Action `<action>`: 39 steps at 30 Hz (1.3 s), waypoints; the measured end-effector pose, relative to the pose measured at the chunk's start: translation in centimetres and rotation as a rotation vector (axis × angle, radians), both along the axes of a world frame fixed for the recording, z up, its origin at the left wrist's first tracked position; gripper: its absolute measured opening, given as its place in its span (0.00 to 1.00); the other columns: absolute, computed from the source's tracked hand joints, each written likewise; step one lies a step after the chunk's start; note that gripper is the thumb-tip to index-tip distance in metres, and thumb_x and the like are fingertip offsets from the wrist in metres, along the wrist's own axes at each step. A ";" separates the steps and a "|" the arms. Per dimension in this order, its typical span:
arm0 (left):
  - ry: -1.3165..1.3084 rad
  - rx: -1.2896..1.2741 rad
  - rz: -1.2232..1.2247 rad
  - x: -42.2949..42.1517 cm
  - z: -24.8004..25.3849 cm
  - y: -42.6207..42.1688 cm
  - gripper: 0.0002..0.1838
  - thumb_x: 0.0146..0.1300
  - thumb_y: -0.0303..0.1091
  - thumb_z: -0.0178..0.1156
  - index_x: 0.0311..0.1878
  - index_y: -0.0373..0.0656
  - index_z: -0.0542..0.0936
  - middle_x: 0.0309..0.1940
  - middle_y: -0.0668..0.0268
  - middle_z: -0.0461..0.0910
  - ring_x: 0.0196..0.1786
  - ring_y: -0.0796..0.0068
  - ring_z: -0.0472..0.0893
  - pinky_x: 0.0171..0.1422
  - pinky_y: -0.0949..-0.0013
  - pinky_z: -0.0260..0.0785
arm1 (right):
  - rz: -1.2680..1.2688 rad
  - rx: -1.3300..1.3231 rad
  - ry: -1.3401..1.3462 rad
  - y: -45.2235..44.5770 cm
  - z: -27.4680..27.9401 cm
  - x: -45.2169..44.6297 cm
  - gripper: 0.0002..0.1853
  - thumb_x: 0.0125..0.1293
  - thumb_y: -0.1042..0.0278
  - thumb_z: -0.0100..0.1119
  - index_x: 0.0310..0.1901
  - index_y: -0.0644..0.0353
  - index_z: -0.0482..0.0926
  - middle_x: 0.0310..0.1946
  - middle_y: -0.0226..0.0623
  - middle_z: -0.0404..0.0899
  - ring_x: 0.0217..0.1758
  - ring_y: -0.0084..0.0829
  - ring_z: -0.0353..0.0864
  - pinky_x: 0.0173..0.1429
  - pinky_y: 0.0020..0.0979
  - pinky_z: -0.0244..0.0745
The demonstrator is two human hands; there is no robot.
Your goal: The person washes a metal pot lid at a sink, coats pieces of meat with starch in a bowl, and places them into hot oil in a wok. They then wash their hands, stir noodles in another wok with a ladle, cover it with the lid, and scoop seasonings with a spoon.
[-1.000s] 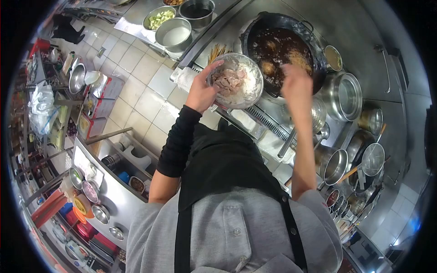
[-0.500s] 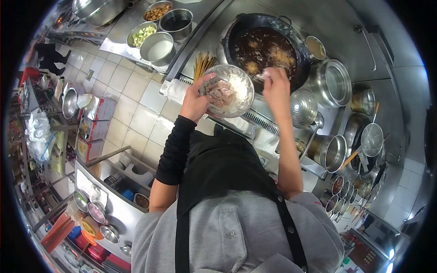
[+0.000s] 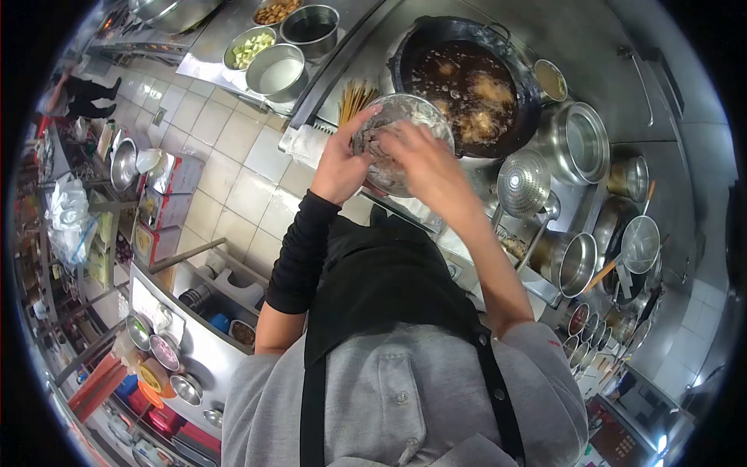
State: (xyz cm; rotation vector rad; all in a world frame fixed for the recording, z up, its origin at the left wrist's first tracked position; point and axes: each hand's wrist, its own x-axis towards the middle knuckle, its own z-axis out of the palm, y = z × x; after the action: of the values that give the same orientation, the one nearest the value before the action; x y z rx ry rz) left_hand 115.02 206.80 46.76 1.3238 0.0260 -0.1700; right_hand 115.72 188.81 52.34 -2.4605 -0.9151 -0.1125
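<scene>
A metal mixing bowl (image 3: 442, 126) with a floury coating inside is gripped at its left rim by my left hand (image 3: 342, 165). Pale, flour-dusted strips of what looks like raw meat (image 3: 372, 142) lie in its left part. My right hand (image 3: 429, 170) reaches into the bowl over these strips; its fingers are blurred, so their grip does not show. Just beyond the bowl stands a large black wok (image 3: 531, 89) of dark bubbling oil. Golden battered pieces (image 3: 484, 124) float in it, mostly in the lower half.
Wooden skewers or chopsticks (image 3: 356, 101) stand left of the wok. A perforated strainer (image 3: 523, 184) and a steel pot (image 3: 585, 144) sit to its right. Metal containers, including one of cut green vegetables (image 3: 250, 48), line the upper-left counter. Another person's legs (image 3: 93, 92) show far left.
My right hand has moved left and down from over the wok into the bowl. Another battered piece seems to float in the oil. My left hand keeps hold of the bowl.
</scene>
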 end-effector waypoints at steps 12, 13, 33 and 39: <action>-0.159 0.437 -0.049 2.4 -3.0 -3.0 0.25 0.55 0.22 0.57 0.60 0.35 0.78 0.60 0.43 0.78 0.65 0.46 0.76 0.70 0.60 0.67 | -0.163 0.333 0.202 -0.8 -2.6 2.5 0.07 0.65 0.74 0.59 0.42 0.67 0.79 0.40 0.48 0.79 0.44 0.52 0.80 0.50 0.45 0.75; -0.098 0.467 -0.061 2.9 -2.8 -3.5 0.24 0.56 0.24 0.58 0.59 0.34 0.78 0.61 0.41 0.77 0.65 0.43 0.76 0.69 0.59 0.67 | -0.180 0.344 0.225 -0.9 -2.6 2.5 0.07 0.65 0.74 0.59 0.42 0.67 0.79 0.39 0.48 0.80 0.42 0.53 0.80 0.49 0.45 0.75; -0.147 0.683 0.122 3.1 -9.7 -1.6 0.32 0.49 0.20 0.53 0.62 0.43 0.80 0.57 0.42 0.80 0.60 0.49 0.81 0.66 0.63 0.70 | -0.295 0.360 0.209 -5.4 -7.2 12.1 0.08 0.65 0.79 0.57 0.45 0.64 0.80 0.33 0.43 0.84 0.33 0.33 0.84 0.42 0.32 0.77; 0.006 0.617 0.128 1.9 -8.1 0.7 0.33 0.48 0.18 0.52 0.62 0.42 0.80 0.57 0.44 0.81 0.59 0.54 0.82 0.65 0.65 0.70 | -0.199 0.101 0.165 -3.6 -18.3 24.6 0.15 0.60 0.79 0.58 0.48 0.62 0.84 0.43 0.53 0.84 0.46 0.51 0.85 0.56 0.42 0.79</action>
State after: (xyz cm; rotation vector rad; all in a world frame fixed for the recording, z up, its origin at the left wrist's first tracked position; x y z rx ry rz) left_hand 116.91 207.53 38.67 1.9302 0.1794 -0.0563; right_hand 140.33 185.22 34.02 -2.4195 -0.5798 -0.0224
